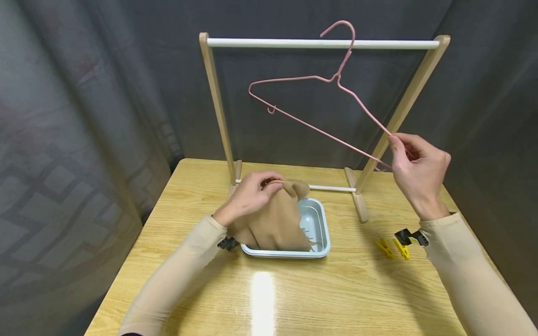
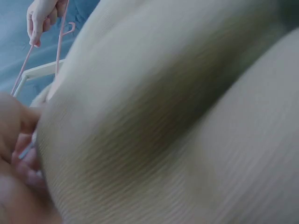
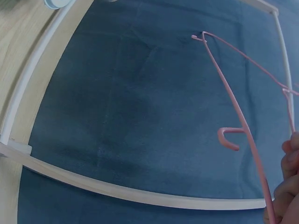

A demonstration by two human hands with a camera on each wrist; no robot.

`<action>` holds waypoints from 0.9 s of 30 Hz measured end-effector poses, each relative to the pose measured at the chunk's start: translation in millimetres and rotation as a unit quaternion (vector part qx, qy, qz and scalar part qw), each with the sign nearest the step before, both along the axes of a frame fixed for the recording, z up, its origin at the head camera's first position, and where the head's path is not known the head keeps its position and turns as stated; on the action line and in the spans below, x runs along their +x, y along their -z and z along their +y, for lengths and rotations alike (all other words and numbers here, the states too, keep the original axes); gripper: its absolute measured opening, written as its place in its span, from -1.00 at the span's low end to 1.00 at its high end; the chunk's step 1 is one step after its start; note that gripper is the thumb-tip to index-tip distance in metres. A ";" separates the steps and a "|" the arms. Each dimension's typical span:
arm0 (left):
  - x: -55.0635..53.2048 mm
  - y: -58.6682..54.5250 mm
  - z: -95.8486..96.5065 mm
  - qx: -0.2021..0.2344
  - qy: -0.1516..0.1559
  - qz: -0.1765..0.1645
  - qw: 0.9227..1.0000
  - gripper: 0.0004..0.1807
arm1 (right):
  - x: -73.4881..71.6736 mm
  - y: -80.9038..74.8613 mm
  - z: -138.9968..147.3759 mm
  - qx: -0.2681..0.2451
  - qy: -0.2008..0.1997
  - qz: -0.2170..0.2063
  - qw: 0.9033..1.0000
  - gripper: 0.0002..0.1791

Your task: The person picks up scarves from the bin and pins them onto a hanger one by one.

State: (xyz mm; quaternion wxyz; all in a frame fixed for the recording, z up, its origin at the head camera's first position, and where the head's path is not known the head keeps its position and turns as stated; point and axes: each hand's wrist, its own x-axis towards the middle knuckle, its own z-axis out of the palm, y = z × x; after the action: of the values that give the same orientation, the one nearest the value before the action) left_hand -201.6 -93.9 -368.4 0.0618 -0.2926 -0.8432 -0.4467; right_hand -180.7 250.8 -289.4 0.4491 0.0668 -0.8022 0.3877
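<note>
Left grip (image 1: 251,195) pinches a tan fringed cloth (image 1: 277,228) that drapes down over a pale blue tray (image 1: 324,228), mid-counter (image 1: 349,289); right grip (image 1: 421,173) clasps a pink hanger (image 1: 323,132) by one end. Two yellow clothespins (image 1: 402,249) lie toward the right edge. Along the back edge stands a wooden rack (image 1: 286,43), grey curtains (image 1: 63,163) around.

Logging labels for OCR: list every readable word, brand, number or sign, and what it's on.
None: no readable text on the hanger, cloth, tray, pegs, rack or table.
Black wrist mounts: too small to tell.
</note>
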 end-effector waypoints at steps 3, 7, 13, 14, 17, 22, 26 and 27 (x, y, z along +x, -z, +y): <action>1.3 0.2 -0.7 0.035 0.005 0.003 0.999 -0.83 | 7.1 -4.0 -2.5 -0.011 -0.005 0.012 1.000 -0.78; 3.3 2.1 -2.8 0.005 0.019 -0.023 1.000 -0.84 | 15.7 -2.5 0.0 -0.012 -0.004 0.021 1.000 -0.77; 4.6 7.2 -4.5 -0.072 0.035 -0.069 0.994 -0.72 | 26.6 3.7 3.0 -0.021 0.003 0.023 1.000 -0.78; 5.0 7.9 -4.3 -0.090 0.029 -0.071 0.993 -0.68 | 28.5 4.2 2.5 -0.021 0.003 0.023 1.000 -0.78; 8.0 9.3 -2.6 -0.180 0.005 -0.060 0.982 -0.57 | 33.0 5.9 1.0 -0.019 0.000 0.022 1.000 -0.78; 11.6 11.5 6.7 -0.296 -0.031 -0.048 0.953 -0.58 | 36.2 8.5 -1.5 -0.022 -0.006 0.027 0.999 -0.79; 8.6 13.6 14.9 -0.309 -0.055 -0.071 0.947 -0.58 | 36.7 11.6 -1.7 -0.023 -0.012 0.029 0.999 -0.80; 7.1 14.5 16.5 -0.313 -0.058 -0.076 0.945 -0.55 | 36.7 12.6 -1.5 -0.024 -0.014 0.029 0.999 -0.81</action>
State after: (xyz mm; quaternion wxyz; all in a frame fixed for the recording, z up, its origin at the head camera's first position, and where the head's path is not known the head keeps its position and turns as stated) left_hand -194.4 -77.4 -382.9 -0.0710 -0.2128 -0.9583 -0.1772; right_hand -144.0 249.3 -302.0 0.4680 0.0784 -0.7786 0.4107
